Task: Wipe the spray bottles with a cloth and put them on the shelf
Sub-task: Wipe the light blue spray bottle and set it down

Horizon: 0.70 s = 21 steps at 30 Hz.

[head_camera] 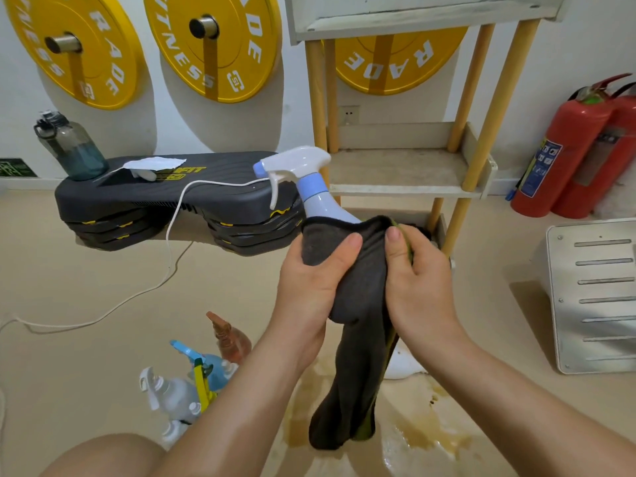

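A white and pale-blue spray bottle (311, 187) tilts up to the left in mid-air, its body wrapped in a dark grey cloth (358, 304) that hangs down below. My left hand (309, 280) grips the cloth-covered bottle from the left. My right hand (418, 280) grips the cloth from the right. The wooden shelf (395, 187) with white boards stands just behind. Three more spray bottles stand on the floor at lower left: an amber one (232, 339), a blue one (206, 368) and a clear one (172, 397).
A black step platform (155, 201) with a water jug (70, 149) and a white cable (172, 235) lies left of the shelf. Two red fire extinguishers (564, 153) stand at right, a white metal panel (595, 297) below them. Brown wet stains (423, 438) mark the floor.
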Available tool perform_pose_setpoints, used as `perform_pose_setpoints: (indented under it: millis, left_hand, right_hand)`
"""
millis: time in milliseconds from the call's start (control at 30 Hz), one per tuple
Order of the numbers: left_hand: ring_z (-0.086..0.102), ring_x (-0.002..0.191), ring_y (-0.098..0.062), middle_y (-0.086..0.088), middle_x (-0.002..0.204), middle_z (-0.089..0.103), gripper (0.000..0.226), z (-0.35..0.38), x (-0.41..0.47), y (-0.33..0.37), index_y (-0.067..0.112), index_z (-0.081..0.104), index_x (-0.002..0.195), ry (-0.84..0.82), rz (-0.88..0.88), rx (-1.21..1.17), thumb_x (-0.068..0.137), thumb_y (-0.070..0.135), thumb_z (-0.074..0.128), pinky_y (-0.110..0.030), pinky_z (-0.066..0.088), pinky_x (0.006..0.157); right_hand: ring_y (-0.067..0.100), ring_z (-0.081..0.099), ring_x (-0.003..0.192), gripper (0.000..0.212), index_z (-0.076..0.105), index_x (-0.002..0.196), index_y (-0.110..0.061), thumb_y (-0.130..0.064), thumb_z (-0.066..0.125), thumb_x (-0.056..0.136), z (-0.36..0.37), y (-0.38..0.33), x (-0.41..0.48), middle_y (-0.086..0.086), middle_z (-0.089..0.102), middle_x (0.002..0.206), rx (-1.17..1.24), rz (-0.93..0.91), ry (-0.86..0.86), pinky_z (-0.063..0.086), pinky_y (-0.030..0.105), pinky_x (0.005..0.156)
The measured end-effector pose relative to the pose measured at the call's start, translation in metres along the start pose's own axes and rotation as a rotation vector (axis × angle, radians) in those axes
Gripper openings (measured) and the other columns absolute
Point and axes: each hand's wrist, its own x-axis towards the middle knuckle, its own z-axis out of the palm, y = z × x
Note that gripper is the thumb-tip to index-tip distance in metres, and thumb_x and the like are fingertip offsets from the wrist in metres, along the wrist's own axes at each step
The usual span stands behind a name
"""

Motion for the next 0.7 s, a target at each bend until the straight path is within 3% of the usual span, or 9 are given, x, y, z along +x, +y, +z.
perform_pose_setpoints:
  millis: [67,167,233,300,367,467,533,700]
  left_hand:
    - [0.072,0.100,-0.025,-0.010,0.109,0.074,0.060,-0.004,-0.003,0.002,0.011,0.064,0.118,-0.033,-0.051,-0.049,0.063,0.029,0.079,-0.039,0.059,0.083]
    - [0.073,0.095,-0.025,-0.008,0.100,0.076,0.053,-0.010,-0.003,0.002,0.010,0.067,0.111,0.073,-0.033,0.016,0.063,0.028,0.083,-0.035,0.059,0.075]
    - [0.074,0.091,-0.024,-0.005,0.094,0.077,0.039,-0.014,-0.001,0.002,0.012,0.069,0.103,0.142,0.057,0.146,0.069,0.021,0.085,-0.033,0.059,0.071]
    - [0.073,0.087,-0.020,-0.001,0.089,0.077,0.030,-0.015,-0.001,0.005,0.015,0.070,0.098,0.123,0.130,0.281,0.071,0.016,0.086,-0.035,0.060,0.073]
    - [0.073,0.083,-0.015,0.003,0.087,0.076,0.033,-0.013,-0.003,0.008,0.019,0.070,0.096,0.048,0.168,0.375,0.069,0.017,0.088,-0.034,0.059,0.074]
    - [0.072,0.082,-0.008,0.008,0.089,0.076,0.044,-0.009,-0.008,0.010,0.024,0.068,0.096,-0.056,0.256,0.542,0.058,0.037,0.087,-0.026,0.057,0.073]
    - [0.071,0.084,-0.005,0.011,0.091,0.075,0.048,-0.006,-0.009,0.009,0.027,0.068,0.098,-0.085,0.288,0.611,0.057,0.051,0.080,-0.025,0.055,0.074]
    - [0.067,0.083,-0.001,0.015,0.088,0.072,0.047,-0.004,-0.009,0.011,0.033,0.065,0.094,-0.113,0.335,0.748,0.069,0.072,0.055,-0.024,0.052,0.073]
  right_hand:
    - [0.000,0.059,0.079,0.026,0.064,0.093,-0.023,-0.026,0.042,0.106,0.000,-0.002,-0.002,-0.012,0.064,0.084,0.022,0.052,-0.042,0.045,0.022,0.072]
    - [0.011,0.067,0.094,0.026,0.069,0.100,-0.021,-0.030,0.045,0.104,-0.006,-0.015,0.008,-0.003,0.072,0.096,0.018,0.294,-0.372,0.054,0.032,0.085]
    - [0.022,0.068,0.093,0.035,0.071,0.095,-0.016,-0.042,0.049,0.097,-0.019,-0.028,0.022,0.004,0.073,0.093,-0.296,0.293,-0.577,0.054,0.045,0.089]
    - [0.026,0.067,0.090,0.037,0.071,0.091,-0.011,-0.043,0.052,0.091,-0.032,-0.042,0.035,0.009,0.072,0.089,-0.577,0.155,-0.524,0.054,0.046,0.085]
    - [0.023,0.067,0.091,0.032,0.073,0.092,-0.012,-0.040,0.056,0.093,-0.040,-0.052,0.041,0.008,0.071,0.087,-0.370,0.113,-0.392,0.053,0.043,0.085]
    - [0.012,0.071,0.079,0.031,0.075,0.085,-0.016,-0.038,0.057,0.098,-0.029,-0.058,0.030,-0.001,0.075,0.079,0.162,0.303,-0.479,0.057,0.026,0.073]
    - [0.012,0.069,0.072,0.035,0.073,0.081,-0.013,-0.038,0.055,0.099,-0.020,-0.051,0.024,0.002,0.073,0.075,0.188,0.294,-0.455,0.056,0.025,0.068]
    - [0.019,0.064,0.072,0.046,0.070,0.082,-0.003,-0.041,0.053,0.100,-0.025,-0.050,0.030,0.012,0.070,0.076,0.153,0.278,-0.393,0.055,0.043,0.076]
